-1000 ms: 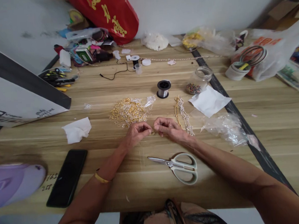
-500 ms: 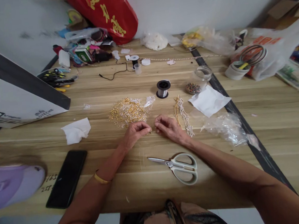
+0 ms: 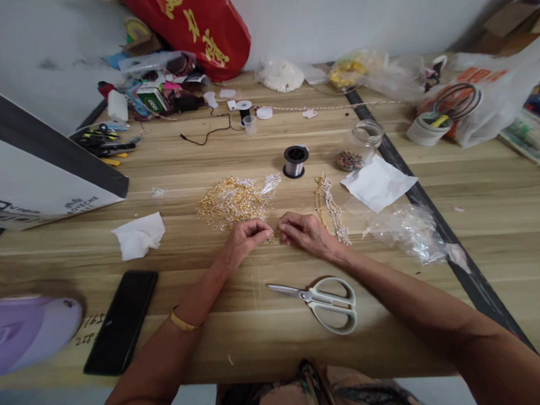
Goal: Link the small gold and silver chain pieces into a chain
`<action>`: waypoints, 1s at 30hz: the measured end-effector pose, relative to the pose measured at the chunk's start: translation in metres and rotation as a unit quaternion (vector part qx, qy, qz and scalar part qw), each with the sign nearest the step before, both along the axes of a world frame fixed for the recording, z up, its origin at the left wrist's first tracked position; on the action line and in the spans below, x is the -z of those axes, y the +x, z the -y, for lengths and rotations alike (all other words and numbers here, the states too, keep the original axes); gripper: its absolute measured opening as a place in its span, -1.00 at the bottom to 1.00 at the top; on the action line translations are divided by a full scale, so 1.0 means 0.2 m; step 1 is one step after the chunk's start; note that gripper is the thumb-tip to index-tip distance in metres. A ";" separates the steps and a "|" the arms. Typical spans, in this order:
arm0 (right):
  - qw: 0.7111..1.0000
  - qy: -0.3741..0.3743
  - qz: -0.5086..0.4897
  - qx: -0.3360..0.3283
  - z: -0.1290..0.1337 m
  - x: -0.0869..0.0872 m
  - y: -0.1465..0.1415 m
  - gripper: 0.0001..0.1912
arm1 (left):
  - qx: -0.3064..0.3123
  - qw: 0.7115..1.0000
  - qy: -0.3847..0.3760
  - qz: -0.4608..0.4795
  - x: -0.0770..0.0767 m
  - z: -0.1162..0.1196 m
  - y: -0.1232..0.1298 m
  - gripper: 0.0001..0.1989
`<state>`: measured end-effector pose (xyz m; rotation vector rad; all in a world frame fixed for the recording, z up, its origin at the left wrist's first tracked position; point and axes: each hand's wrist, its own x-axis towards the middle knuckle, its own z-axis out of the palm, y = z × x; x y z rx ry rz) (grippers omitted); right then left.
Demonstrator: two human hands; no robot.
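My left hand [image 3: 246, 242] is closed in a pinch, with a tiny gold-coloured piece showing at its fingertips, too small to name. Just right of it, my right hand [image 3: 305, 232] also pinches; whatever its fingers hold cannot be made out. The fingertips of the two hands are a small gap apart. Behind the left hand spreads a pile of gold and silver rings and beads [image 3: 230, 200]. Strands of gold and silver chain [image 3: 332, 207] lie beyond the right hand. Nearer my body rest scissors [image 3: 323, 300] with pale handles, blades pointing left.
A spool of wire [image 3: 295, 162] stands behind the hands. A glass jar [image 3: 361, 142], white paper [image 3: 379, 182] and clear plastic bags [image 3: 406, 233] are at right. At left are a phone [image 3: 121, 324], a tissue [image 3: 139, 236] and a large box [image 3: 32, 176].
The right hand's fingers have shifted slightly, and the view has moved a little. Both hands keep their pinch in nearly the same place.
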<state>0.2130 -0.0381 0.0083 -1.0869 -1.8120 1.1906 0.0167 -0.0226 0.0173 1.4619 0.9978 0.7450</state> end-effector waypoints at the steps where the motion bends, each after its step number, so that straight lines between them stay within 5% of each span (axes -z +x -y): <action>1: 0.999 -0.025 -0.033 0.008 0.00 0.00 0.00 -0.74 | 0.000 1.000 0.007 -0.004 0.00 0.00 0.00 -0.81; 12: 0.919 -0.201 -0.339 0.017 0.01 0.02 -0.08 -0.69 | 0.018 0.991 0.094 -0.088 0.04 0.03 0.03 -0.87; 19: 0.931 -0.207 -0.301 0.014 0.00 0.04 -0.08 -0.66 | 0.042 0.954 0.220 -0.197 0.03 0.04 0.04 -0.92; 30: 0.958 -0.193 -0.207 -0.035 0.01 0.02 -0.06 -0.64 | 0.105 0.936 0.255 -0.218 0.02 0.03 0.03 -0.85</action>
